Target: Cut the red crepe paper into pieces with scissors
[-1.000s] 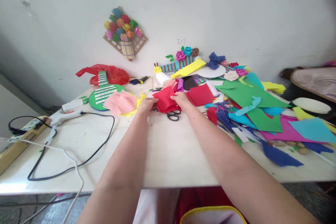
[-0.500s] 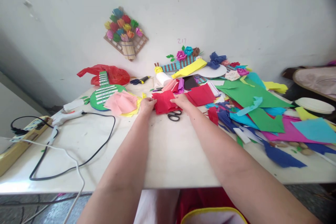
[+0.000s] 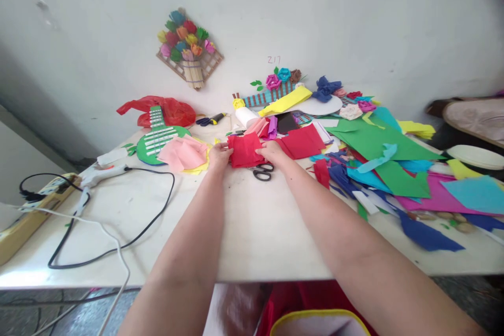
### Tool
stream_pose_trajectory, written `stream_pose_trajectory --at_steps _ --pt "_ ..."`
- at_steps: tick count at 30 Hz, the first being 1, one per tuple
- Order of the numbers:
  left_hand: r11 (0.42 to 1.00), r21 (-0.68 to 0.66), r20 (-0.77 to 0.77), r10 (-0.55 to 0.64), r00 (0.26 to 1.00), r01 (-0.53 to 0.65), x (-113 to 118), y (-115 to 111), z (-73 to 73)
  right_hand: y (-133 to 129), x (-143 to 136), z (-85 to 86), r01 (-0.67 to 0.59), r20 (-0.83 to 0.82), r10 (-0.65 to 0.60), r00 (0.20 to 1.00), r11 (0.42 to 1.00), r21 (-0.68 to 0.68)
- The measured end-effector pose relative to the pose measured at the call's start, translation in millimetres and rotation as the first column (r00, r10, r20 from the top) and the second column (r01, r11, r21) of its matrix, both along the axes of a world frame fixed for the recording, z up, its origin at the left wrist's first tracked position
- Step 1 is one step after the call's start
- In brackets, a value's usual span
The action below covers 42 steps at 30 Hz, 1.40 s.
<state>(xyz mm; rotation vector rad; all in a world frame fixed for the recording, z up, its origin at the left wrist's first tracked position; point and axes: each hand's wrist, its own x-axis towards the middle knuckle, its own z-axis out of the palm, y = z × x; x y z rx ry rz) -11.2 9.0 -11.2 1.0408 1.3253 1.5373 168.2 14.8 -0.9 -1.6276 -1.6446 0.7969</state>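
Left hand (image 3: 220,156) and right hand (image 3: 272,152) hold a red crepe piece (image 3: 244,151) between them, each pinching one side between thumb and fingers. The piece lies spread between the fingertips, just above the near part of the scissors; whether it touches the tabletop cannot be told.

Both forearms reach across the white table (image 3: 271,236), the largest thing about them. Well to the right of the right hand, green paper (image 3: 394,139) spreads over a heap of blue, magenta and yellow pieces. Beyond and left of the left hand lies a red plastic bag (image 3: 177,111), with a green guitar-shaped cutout (image 3: 158,125) in front of it, striped in white. Nearer the person, left of the left hand, rests a white glue gun (image 3: 103,174) with a black cord. Just beyond the right hand is a red folded sheet (image 3: 301,143). Pink paper (image 3: 183,153) lies just left of the left hand, partly over the cutout. Smallest, black-handled scissors (image 3: 262,172) sit beside the right hand, blades hidden.
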Motion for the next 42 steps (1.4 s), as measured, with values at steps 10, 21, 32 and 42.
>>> stream_pose_trajectory --at_steps 10,21,32,42 --pt "0.998 0.022 0.105 -0.065 0.992 0.063 -0.8 -7.4 3.5 -4.5 -0.5 1.1 0.001 0.000 -0.001 1.000 1.000 0.019" --pt "0.993 0.035 0.134 -0.113 0.985 0.109 -3.2 -10.0 4.1 3.2 -1.7 -2.5 0.028 0.055 -0.027 0.998 1.000 -0.004" --pt "0.993 0.009 0.144 -0.116 0.983 0.115 -4.0 -6.9 2.9 1.5 -1.0 -1.1 0.011 0.090 -0.014 0.996 1.000 0.027" --pt "0.992 0.017 0.130 -0.123 0.984 0.122 -5.4 -5.9 1.0 -4.4 -1.4 4.6 0.003 0.087 -0.002 0.996 1.000 -0.009"
